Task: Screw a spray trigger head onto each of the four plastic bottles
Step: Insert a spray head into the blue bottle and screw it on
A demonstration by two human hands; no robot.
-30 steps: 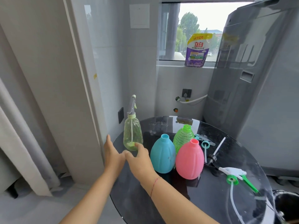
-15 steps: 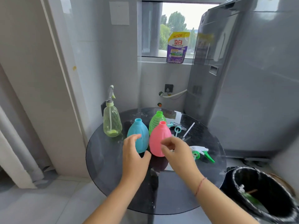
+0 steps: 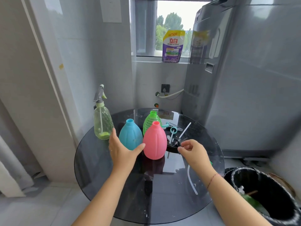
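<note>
Indoors, round dark glass table (image 3: 101,168) by washing machine (image 3: 252,95), left hand (image 3: 121,150) spread, right hand (image 3: 195,154) loosely curled

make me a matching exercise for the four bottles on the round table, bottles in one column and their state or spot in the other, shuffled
Column one
1 pale green bottle
2 blue bottle
3 bright green bottle
4 pink bottle

Column two
A neck open, standing behind the pink one
B trigger head on
C neck open, frontmost of the four
D neck open, left hand in front of its base

Pairs: 1-B, 2-D, 3-A, 4-C
</note>
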